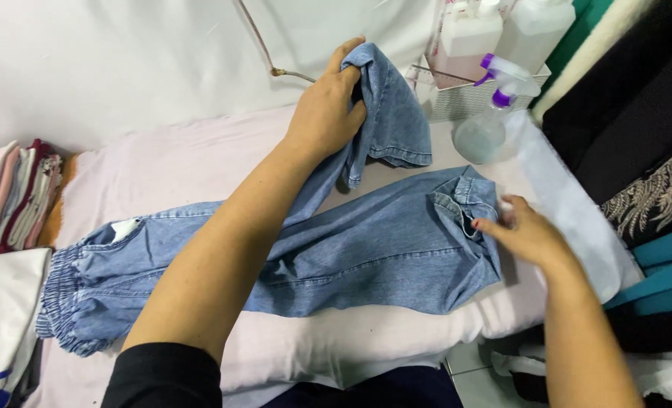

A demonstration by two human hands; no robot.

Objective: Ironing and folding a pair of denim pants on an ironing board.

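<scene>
Jeans (366, 249) hem lifted by left hand (325, 113), right hand (525, 234) pinning other hem

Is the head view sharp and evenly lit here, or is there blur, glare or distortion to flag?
Head view: light is soft and even, with only faint shadows under the jeans; the left hand gripping the lifted leg is sharp; the right hand at the hem shows slight motion blur at its fingers; the spray bottle and white wall look bright but not blown out; edges bend slightly.

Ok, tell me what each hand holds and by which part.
Left hand grips the blue jeans by one raised leg's hem end. Right hand touches the other leg's hem, fingers at its opening; a firm grip cannot be told.
</scene>
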